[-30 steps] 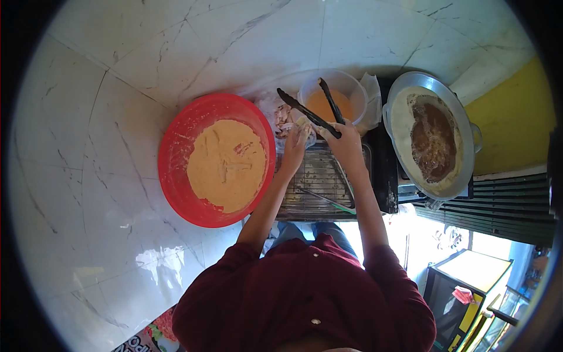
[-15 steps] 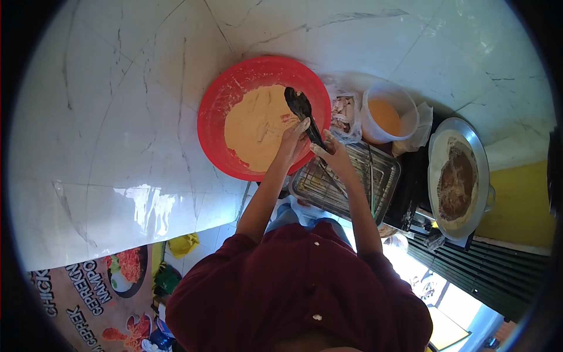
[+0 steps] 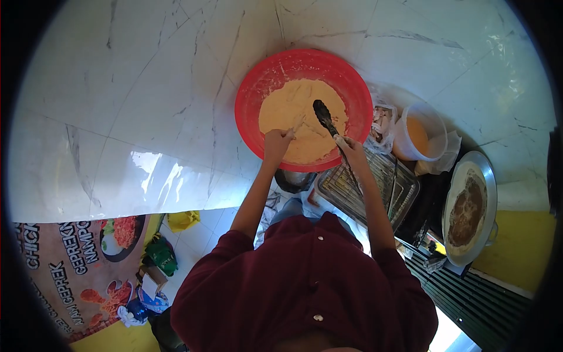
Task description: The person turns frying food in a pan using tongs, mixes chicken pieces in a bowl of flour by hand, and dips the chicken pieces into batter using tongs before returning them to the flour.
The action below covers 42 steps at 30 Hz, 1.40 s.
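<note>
Over the near left part of a red basin [image 3: 249, 100] of pale orange flour [image 3: 287, 102], my left hand [image 3: 278, 144] is closed. Its fingertips pinch what looks like a flour-coated strip of meat [image 3: 298, 124]; its exact kind is unclear. My right hand [image 3: 352, 151], dusted with flour, grips black tongs [image 3: 323, 115] near the basin's right rim. The tongs' head points up and left above the flour, and nothing shows between its jaws.
Right of the basin are a plastic bag of raw meat pieces [image 3: 382, 123], a clear tub of orange liquid [image 3: 417, 138] and a wire rack on a tray [image 3: 375, 188]. Farther right stands a wide metal pan with foamy brown oil [image 3: 468, 205]. Tiled walls rise behind.
My left hand has left the tongs and moved to the near left part of the basin, closing on a strip. The tongs stay in my right hand. The view has shifted left.
</note>
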### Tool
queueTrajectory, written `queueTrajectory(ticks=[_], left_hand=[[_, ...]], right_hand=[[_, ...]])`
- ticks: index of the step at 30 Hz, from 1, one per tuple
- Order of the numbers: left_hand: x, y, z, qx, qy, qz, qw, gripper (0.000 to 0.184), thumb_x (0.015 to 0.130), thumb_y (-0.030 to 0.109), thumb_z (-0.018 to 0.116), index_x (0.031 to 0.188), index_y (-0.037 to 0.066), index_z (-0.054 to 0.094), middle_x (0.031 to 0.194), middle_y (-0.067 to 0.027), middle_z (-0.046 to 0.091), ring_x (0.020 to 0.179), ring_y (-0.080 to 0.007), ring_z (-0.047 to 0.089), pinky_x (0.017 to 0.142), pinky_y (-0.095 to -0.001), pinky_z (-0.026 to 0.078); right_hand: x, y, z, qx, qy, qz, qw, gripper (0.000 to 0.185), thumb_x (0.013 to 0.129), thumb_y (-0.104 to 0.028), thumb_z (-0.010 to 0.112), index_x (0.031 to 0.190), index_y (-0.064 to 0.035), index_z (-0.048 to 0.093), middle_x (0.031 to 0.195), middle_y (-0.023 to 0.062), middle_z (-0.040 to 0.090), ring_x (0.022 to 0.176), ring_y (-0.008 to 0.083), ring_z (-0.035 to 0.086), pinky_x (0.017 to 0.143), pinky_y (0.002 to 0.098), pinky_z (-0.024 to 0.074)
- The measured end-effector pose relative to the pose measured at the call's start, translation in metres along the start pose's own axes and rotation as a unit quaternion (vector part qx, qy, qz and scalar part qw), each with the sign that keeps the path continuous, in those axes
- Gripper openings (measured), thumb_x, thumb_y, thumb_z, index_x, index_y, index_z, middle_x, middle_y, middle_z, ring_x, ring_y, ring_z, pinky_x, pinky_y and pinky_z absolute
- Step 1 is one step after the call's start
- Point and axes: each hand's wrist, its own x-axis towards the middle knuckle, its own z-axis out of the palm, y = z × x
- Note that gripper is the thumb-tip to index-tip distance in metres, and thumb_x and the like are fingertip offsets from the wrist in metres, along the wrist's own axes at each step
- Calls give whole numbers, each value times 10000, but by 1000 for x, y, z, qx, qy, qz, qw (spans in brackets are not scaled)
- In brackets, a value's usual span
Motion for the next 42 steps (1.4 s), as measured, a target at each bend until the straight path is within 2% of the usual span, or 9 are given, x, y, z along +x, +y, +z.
queueTrajectory(ticks=[8, 12, 15, 17, 20, 26, 27, 29, 42], left_hand=[[38, -21, -43, 232, -60, -11, 971, 316, 637, 339, 697, 641, 25, 667, 565, -152, 590, 539, -267, 599, 540, -342, 469], [54, -59, -30, 157, -73, 43, 984, 342, 635, 346, 700, 703, 13, 664, 625, -167, 603, 590, -288, 606, 567, -353, 474], [58, -67, -20, 75, 39, 180, 980, 301, 633, 280, 718, 712, -2, 651, 583, -166, 587, 512, -223, 581, 497, -326, 430], [56, -38, -26, 162, -63, -26, 984, 257, 614, 173, 728, 784, -3, 649, 671, -168, 613, 607, -232, 603, 563, -310, 463], [68, -38, -26, 238, -155, -70, 956, 318, 642, 186, 713, 900, 17, 638, 770, -167, 624, 719, -238, 613, 630, -315, 484], [70, -65, -9, 177, -38, 171, 968, 378, 654, 283, 708, 922, 30, 626, 870, -146, 611, 796, -272, 594, 699, -348, 468], [72, -62, -9, 176, -39, 171, 969, 378, 654, 283, 708, 922, 30, 626, 870, -146, 611, 796, -272, 594, 699, -348, 468], [75, -57, -10, 179, -90, -13, 980, 351, 607, 234, 742, 913, 95, 644, 864, -110, 618, 809, -261, 600, 712, -364, 469], [74, -60, -11, 161, -82, 37, 983, 260, 705, 199, 673, 916, 58, 616, 932, -111, 605, 880, -234, 582, 761, -313, 454]], right_hand=[[19, -11, 13, -206, 38, -22, 978, 464, 762, -395, 613, 903, 47, 609, 612, 106, 563, 565, 188, 555, 531, 315, 403], [29, -18, 17, -329, 74, -72, 939, 431, 740, -374, 629, 864, 39, 610, 715, 201, 608, 673, 313, 605, 607, 382, 444], [45, -11, 8, -383, 44, -56, 921, 401, 722, -357, 641, 829, 27, 603, 755, 222, 606, 739, 337, 599, 636, 402, 451], [52, -9, -3, -410, 57, -54, 908, 399, 712, -350, 647, 832, 27, 597, 753, 221, 603, 741, 337, 596, 639, 403, 452], [51, -21, -10, -454, 46, -56, 888, 396, 695, -345, 656, 825, 22, 587, 741, 209, 601, 733, 335, 594, 642, 406, 456], [51, -26, -20, -564, -10, -72, 823, 371, 660, -348, 672, 777, -9, 579, 725, 168, 599, 720, 320, 594, 641, 407, 463], [51, -24, -21, -584, -16, -91, 806, 359, 650, -344, 678, 764, -19, 578, 724, 158, 600, 722, 313, 595, 642, 404, 465], [51, -22, -21, -599, -28, -99, 794, 348, 642, -330, 680, 767, -20, 582, 725, 153, 600, 722, 309, 595, 639, 401, 468], [65, -12, -7, -644, -65, -90, 757, 266, 633, -272, 669, 740, -38, 600, 717, 130, 607, 710, 284, 605, 606, 393, 479]])
